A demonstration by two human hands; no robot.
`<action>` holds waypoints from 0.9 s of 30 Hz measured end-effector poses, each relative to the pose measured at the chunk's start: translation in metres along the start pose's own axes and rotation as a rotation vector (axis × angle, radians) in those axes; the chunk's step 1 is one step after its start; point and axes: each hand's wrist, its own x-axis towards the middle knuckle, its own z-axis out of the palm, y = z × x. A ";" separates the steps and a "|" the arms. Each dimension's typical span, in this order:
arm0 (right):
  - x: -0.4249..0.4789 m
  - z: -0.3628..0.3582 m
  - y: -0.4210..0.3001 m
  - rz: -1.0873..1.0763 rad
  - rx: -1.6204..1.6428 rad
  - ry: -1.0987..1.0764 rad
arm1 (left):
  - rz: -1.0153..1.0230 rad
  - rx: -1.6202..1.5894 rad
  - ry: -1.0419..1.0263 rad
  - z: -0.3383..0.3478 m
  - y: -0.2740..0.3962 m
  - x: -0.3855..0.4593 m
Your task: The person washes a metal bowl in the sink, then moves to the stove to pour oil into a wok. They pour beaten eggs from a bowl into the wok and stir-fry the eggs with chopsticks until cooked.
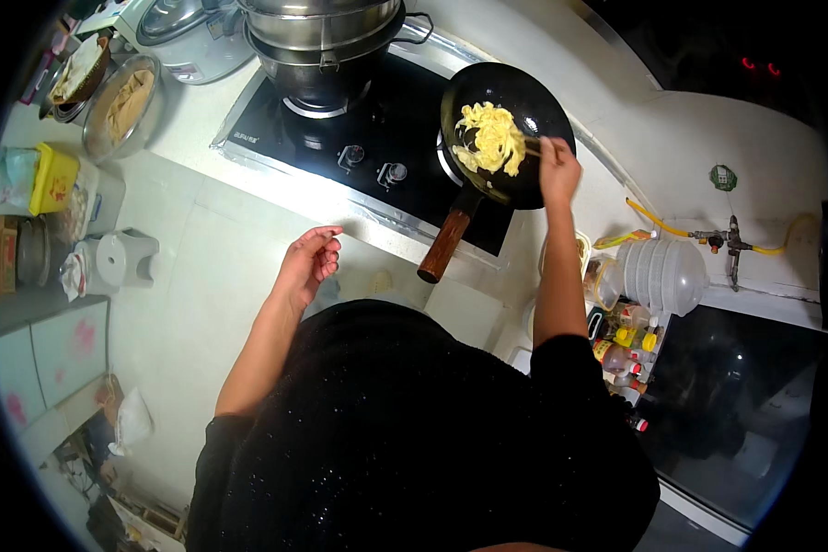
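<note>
My right hand (559, 170) is closed around chopsticks (533, 146), whose tips reach into scrambled egg (493, 136). The yellow egg lies in loose curds inside a black wok (548, 114). This wok sits over the right burner of a black glass gas stove (414, 131), its wooden handle (444, 247) pointing back towards me. My left hand (312, 261) hovers in front of the stove's front edge with its fingers loosely bent, and nothing shows in it.
A metal steamer pot (324, 31) stands on the left burner, beside a rice cooker (193, 41). Farther left is a metal bowl (125, 110). Several bottles (621, 359) and a large plastic water jug (669, 276) stand to my right. A white plastic stool (121, 259) is on the floor.
</note>
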 end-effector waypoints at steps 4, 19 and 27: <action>-0.025 0.021 -0.024 -0.132 0.232 -0.098 | 0.007 -0.010 -0.013 0.001 -0.001 -0.003; -0.001 -0.028 -0.017 0.325 0.118 -0.221 | 0.051 -0.036 0.006 0.005 -0.001 0.000; -0.022 -0.002 -0.018 0.074 0.293 -0.291 | 0.013 -0.029 0.005 0.017 -0.002 0.005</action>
